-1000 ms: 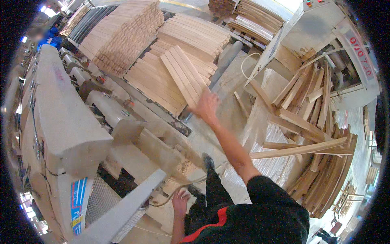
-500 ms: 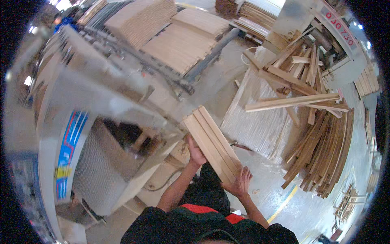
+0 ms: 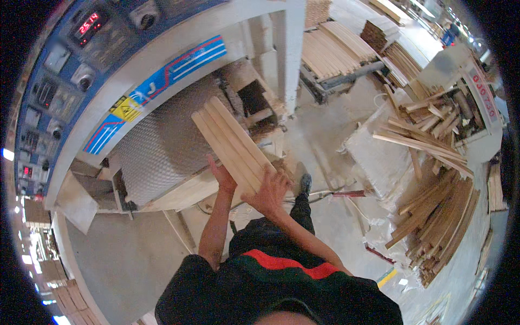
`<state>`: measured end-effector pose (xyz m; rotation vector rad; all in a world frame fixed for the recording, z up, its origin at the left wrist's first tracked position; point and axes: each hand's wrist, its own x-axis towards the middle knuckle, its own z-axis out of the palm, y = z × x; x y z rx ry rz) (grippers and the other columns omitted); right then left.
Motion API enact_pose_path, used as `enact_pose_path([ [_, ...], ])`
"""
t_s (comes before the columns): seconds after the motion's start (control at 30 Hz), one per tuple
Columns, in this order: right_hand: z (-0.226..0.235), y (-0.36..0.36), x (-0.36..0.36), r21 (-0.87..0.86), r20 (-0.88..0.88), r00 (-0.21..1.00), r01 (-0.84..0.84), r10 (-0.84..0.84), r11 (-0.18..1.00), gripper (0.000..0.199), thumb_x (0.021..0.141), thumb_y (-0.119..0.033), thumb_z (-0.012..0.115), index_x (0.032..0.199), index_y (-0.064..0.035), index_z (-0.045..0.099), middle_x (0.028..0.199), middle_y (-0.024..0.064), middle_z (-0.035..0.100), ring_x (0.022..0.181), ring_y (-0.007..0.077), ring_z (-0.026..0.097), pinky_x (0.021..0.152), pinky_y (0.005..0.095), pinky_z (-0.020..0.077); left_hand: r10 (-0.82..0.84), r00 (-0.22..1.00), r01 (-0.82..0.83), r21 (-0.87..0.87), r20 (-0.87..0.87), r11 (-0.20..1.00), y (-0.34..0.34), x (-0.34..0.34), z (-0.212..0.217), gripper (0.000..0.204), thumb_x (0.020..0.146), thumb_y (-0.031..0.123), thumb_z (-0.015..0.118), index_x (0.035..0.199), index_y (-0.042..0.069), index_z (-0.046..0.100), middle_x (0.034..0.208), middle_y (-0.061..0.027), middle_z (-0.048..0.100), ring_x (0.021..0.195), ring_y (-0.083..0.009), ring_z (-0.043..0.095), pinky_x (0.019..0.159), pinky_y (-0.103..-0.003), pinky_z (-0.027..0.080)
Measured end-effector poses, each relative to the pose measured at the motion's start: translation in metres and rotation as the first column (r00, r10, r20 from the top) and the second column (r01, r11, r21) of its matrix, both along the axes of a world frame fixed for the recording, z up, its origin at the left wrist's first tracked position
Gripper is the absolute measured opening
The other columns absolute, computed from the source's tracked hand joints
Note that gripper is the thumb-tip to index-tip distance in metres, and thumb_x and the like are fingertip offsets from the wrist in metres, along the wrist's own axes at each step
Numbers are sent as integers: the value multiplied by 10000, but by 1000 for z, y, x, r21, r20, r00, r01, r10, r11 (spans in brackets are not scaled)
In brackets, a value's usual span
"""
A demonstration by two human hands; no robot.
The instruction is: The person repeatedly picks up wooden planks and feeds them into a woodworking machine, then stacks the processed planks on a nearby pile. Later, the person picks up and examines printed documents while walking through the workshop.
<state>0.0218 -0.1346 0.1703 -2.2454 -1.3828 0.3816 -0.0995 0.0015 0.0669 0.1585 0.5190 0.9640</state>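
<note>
I hold a few pale wooden strips (image 3: pixel 230 142) side by side as one flat bundle, slanting up and left over the machine's bed. My right hand (image 3: pixel 269 190) wraps over the near end, its fingers spread across the top faces. Along the left edge of the same strips, my left hand (image 3: pixel 223 176) supports them from below, thumb sticking out and the other fingers mostly hidden underneath. The bundle's far end overlaps the grey, textured feed belt (image 3: pixel 162 146) in this view; whether it touches the belt I cannot tell.
A blue control panel (image 3: pixel 67 70) with knobs and red displays curves along the upper left. A machine post (image 3: pixel 293 54) rises beyond the bed. Stacked pale strips (image 3: pixel 333 51) lie behind it. To the right are loose offcuts (image 3: pixel 428 143) and a pile of brown strips (image 3: pixel 433 216).
I have turned left toward the machine, bringing its belt and control panel into fuller view. The strips have moved from beside the machine to over its bed, still in both hands.
</note>
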Motion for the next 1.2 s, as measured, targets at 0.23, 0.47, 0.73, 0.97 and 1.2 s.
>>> enact_pose_path([
  [0.23,2,86,-80,-51,-97,994,52,-57,997,1105,534,-484,761,1369,10,230,1195,350,390,1130,490,387,942,608,264,190,980,-190,-9,53,982,-44,-34,-3,998,746,777,357,1385,17,249,1389,-141,348,1232,-326,374,1039,-418,315],
  [0.47,-11,135,-103,-35,-88,992,88,-90,996,1077,561,-475,758,1376,-6,232,1199,334,403,1170,475,358,950,591,278,159,944,-209,151,290,966,-47,-16,31,780,836,651,310,1404,118,264,1381,-96,381,1250,-290,368,1076,-497,205],
  [0.73,-12,152,-103,56,-60,998,35,-32,998,1013,588,-467,744,1348,14,277,1230,291,410,1164,448,363,934,571,308,225,974,-217,188,-26,958,1,-25,23,728,870,579,297,1398,80,260,1382,-123,370,1254,-311,356,1085,-467,208],
  [0.97,-40,162,-65,189,-74,997,2,12,982,854,675,-418,691,1271,85,344,1156,267,459,1095,421,419,920,523,345,194,966,-160,192,-170,968,37,-5,-7,717,878,557,303,1394,60,260,1385,-137,359,1256,-318,350,1088,-455,210],
  [1.2,-41,151,-54,199,-113,993,54,-32,978,630,746,-334,616,1216,41,431,1147,275,471,1049,427,441,886,515,384,167,975,-143,161,-146,977,70,-29,-31,653,896,462,299,1390,38,250,1376,-181,340,1231,-367,365,1043,-513,276],
])
